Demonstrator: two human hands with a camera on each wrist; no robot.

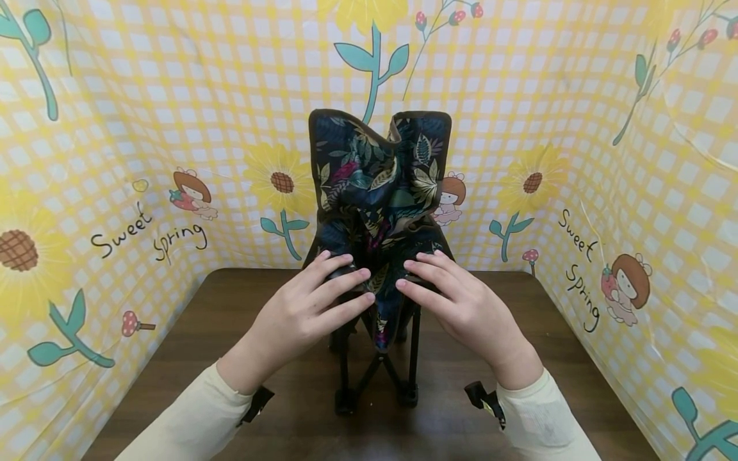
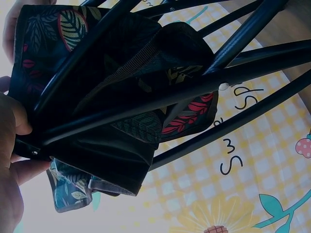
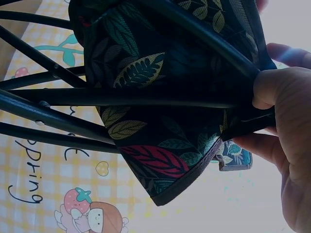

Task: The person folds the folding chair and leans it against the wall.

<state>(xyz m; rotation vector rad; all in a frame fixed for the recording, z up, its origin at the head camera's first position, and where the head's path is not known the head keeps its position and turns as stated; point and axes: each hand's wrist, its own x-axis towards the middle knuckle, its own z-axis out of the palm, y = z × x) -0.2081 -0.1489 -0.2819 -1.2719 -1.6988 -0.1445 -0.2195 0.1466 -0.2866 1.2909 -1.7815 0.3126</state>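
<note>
A small folding chair [image 1: 346, 150] with dark leaf-print fabric stands on the table, partly folded. Its backrest creases inward and the seat sags between the sides. The black tube legs [image 1: 414, 355] cross below. My left hand [image 1: 300, 307] grips the near left seat corner; in the left wrist view its thumb [image 2: 20, 119] lies against the frame's end. On the near right corner is my right hand [image 1: 469, 310], and the right wrist view has its thumb [image 3: 265, 90] and fingers around the tube end. Several rods [image 3: 146, 97] run under the fabric there.
The brown wooden table [image 1: 230, 358] carries the chair. A yellow checked cloth [image 1: 230, 83] with flowers and printed words surrounds its back and sides. Small black devices [image 1: 256, 404] sit at both wrists.
</note>
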